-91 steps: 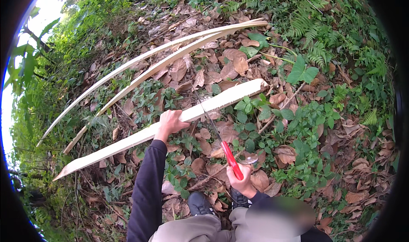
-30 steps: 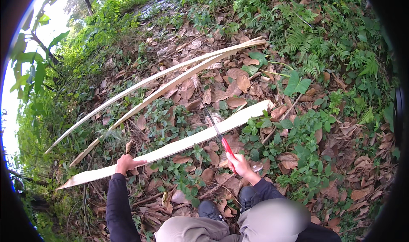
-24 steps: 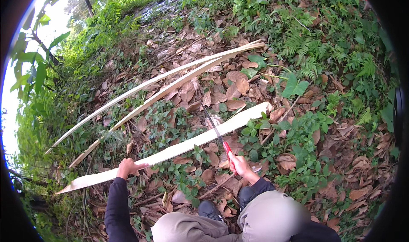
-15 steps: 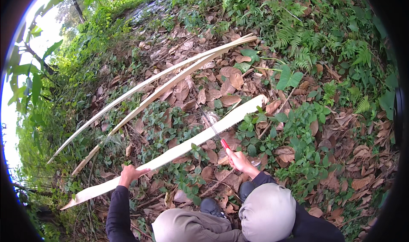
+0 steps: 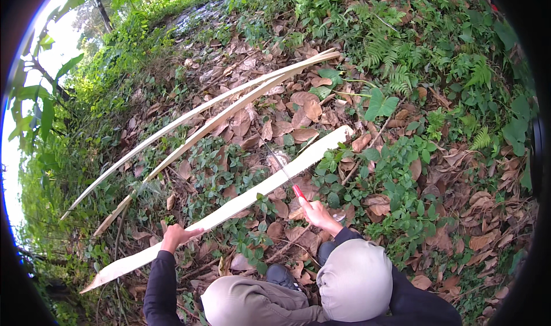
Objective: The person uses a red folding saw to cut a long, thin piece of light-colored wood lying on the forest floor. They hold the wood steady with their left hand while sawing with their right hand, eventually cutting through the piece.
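Observation:
A long pale strip of split wood [image 5: 244,202] lies slantwise across the ground in front of me, rough along its far right edge. My left hand [image 5: 177,236] grips it toward its left end, thumb stretched along the near edge. In my closed right hand [image 5: 321,217] is the red handle of a long, thin-bladed knife [image 5: 297,190]. Its narrow dark blade crosses the strip right of the middle, pointing away and to the left. From here I cannot tell how deep the edge sits in the wood.
Two long narrow wood strips [image 5: 201,109] lie beyond, meeting at their far right ends. Brown dry leaves [image 5: 488,234] and low green plants cover the ground. A broad green leaf [image 5: 380,105] grows to the right. My bent knees [image 5: 356,280] and a dark shoe [image 5: 285,277] are close below.
The whole scene has shifted slightly to the left in the view. Both hands keep their hold, and the knife still lies across the strip at about the same spot.

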Tool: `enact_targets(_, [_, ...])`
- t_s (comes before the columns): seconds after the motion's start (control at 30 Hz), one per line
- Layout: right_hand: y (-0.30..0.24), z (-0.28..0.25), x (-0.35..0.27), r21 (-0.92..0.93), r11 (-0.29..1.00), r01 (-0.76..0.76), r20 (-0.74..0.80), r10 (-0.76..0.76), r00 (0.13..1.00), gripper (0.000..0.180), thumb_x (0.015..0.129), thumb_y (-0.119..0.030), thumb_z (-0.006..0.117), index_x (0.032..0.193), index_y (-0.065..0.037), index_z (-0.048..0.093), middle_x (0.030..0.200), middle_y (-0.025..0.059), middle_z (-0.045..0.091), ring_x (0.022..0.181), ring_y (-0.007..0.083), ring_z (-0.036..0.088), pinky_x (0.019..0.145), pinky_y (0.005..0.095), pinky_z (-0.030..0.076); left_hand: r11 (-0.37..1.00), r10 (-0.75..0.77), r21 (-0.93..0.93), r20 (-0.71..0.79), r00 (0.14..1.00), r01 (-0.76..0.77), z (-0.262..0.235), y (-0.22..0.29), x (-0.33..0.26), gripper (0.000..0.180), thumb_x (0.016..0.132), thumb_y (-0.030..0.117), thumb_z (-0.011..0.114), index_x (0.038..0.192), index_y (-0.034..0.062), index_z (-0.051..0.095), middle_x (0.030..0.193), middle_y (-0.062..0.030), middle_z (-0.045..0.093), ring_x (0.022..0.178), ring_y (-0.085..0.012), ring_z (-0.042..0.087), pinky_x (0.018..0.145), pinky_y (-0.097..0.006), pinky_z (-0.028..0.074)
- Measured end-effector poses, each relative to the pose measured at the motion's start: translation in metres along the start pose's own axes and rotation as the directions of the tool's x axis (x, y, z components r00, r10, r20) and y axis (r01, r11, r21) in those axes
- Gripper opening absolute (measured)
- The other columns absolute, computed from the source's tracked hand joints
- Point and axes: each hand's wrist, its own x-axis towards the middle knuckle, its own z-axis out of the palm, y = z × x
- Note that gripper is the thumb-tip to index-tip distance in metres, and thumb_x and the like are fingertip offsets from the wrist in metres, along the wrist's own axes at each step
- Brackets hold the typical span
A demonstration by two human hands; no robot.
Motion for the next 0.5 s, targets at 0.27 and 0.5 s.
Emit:
enact_targets(0.27, [-0.023,-0.018,-0.015,0.027,0.998,-0.053,0.014,0.053,0.999,0.064,0.104,-0.056,0.048,0.058,-0.012,0.046,0.052,-0.0036,0.046,0.045,0.0092,0.045,0.044,0.0295,0.034,1.000,-0.009,-0.007,0.120,0.993,0.010,-0.052,0.028,-0.048,0.121,0.057,0.101,0.056,0.099,-0.0108,0.075,0.098,-0.0255,0.074,0.099,-0.0364,0.073,0.092,-0.043,0.056])
enact_targets(0.5, [-0.036,-0.042,-0.009,0.339,0.929,-0.151,0.205,0.084,0.975,0.056,0.105,-0.051,0.053,0.063,-0.014,0.044,0.055,-0.0057,0.042,0.045,0.0076,0.041,0.045,0.0256,0.034,0.995,0.001,-0.096,-0.053,0.999,-0.006,-0.010,0.011,-0.027,0.106,0.059,0.098,0.058,0.075,-0.0057,0.077,0.074,-0.0206,0.073,0.080,-0.0327,0.076,0.082,-0.041,0.059])
